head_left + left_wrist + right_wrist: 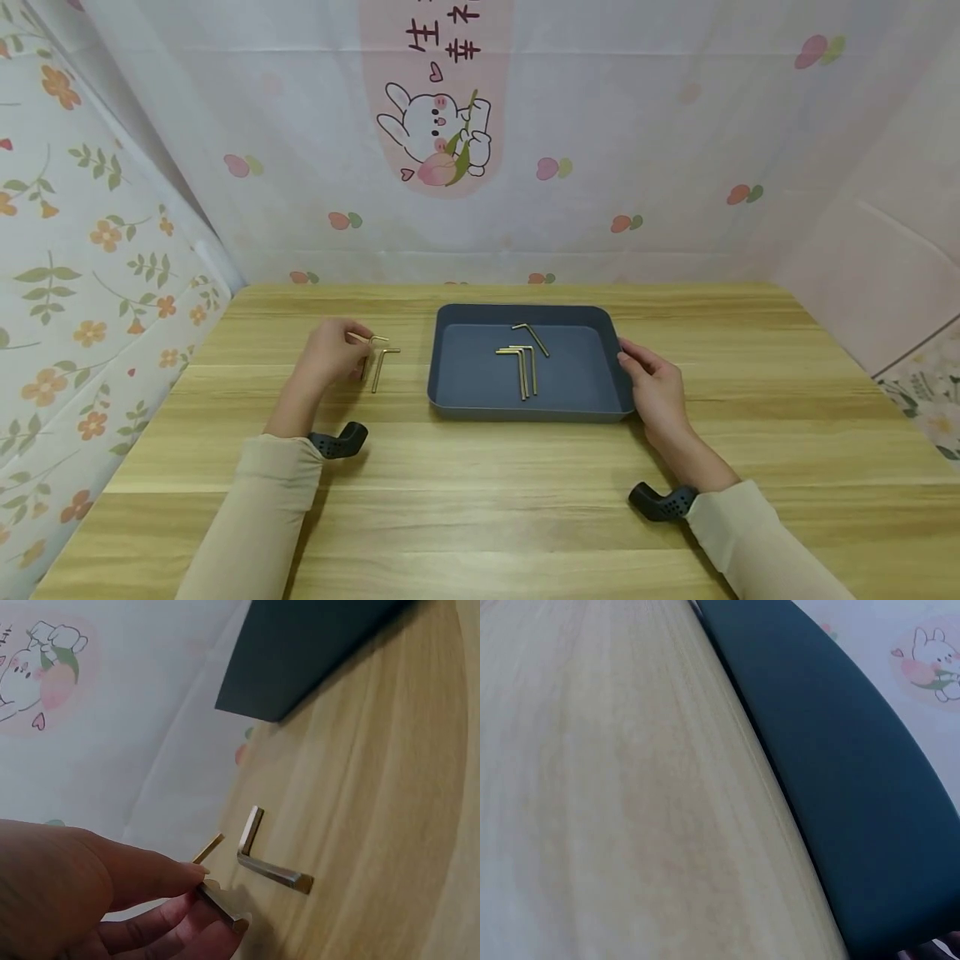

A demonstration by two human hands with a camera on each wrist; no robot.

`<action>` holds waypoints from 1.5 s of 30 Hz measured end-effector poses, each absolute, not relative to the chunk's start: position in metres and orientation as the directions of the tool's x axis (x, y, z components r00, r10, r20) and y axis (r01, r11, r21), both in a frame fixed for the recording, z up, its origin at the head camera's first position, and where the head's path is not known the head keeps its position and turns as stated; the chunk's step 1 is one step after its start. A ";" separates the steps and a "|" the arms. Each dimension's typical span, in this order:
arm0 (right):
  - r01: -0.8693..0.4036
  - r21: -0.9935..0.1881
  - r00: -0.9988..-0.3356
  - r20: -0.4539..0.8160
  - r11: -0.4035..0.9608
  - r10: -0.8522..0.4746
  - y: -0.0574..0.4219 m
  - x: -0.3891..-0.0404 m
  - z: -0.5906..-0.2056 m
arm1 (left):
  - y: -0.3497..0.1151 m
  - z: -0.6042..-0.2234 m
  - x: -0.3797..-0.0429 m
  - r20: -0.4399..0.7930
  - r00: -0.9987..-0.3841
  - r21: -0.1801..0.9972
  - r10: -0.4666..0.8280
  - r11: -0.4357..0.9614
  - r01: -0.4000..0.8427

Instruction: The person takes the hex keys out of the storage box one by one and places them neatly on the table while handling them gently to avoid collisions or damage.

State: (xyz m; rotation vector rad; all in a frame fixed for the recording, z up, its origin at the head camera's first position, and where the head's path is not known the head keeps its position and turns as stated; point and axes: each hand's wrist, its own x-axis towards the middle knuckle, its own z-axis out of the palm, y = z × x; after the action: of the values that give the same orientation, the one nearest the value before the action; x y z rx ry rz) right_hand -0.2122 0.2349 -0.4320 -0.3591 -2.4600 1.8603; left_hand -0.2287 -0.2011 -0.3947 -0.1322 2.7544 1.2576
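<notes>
My left hand pinches a brass-coloured hex key between thumb and fingers, at the left of the table. A second hex key lies on the wood just right of it, its short arm turned toward the tray. At the right end of the dark grey tray, my right hand grips the side wall, thumb at the rim and fingers along the outside. Several more hex keys lie inside the tray, most grouped side by side, one set apart at an angle farther back. The right wrist view shows mainly the tray's outer wall.
The wooden table runs back to a printed cloth with a rabbit picture. Floral cloth hangs along the left side. Each wrist wears a black device.
</notes>
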 end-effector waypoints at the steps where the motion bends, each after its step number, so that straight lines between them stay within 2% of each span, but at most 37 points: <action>1: 0.162 -0.953 -0.973 -0.110 0.256 0.205 0.235 -0.212 -0.432 | -0.201 -0.396 -0.229 -0.135 -0.990 0.741 -0.031 0.661 -0.122; 21: 0.164 -0.952 -0.971 -0.111 0.257 0.210 0.235 -0.211 -0.430 | -0.192 -0.399 -0.228 -0.189 -0.980 0.711 -0.057 0.681 -0.177; 33: 0.157 -0.952 -0.974 -0.105 0.264 0.202 0.236 -0.210 -0.430 | -0.187 -0.398 -0.226 -0.178 -0.981 0.691 -0.075 0.701 -0.179; 45: 0.157 -0.953 -0.972 -0.102 0.259 0.214 0.235 -0.210 -0.430 | -0.178 -0.402 -0.225 -0.134 -0.987 0.614 -0.086 0.775 -0.151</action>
State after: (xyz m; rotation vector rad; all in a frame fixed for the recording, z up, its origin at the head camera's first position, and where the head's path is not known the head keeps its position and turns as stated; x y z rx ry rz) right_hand -0.2099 0.2351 -0.4302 -0.3619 -2.4549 1.8487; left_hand -0.2253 -0.1784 -0.4020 -0.1912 2.8661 1.0049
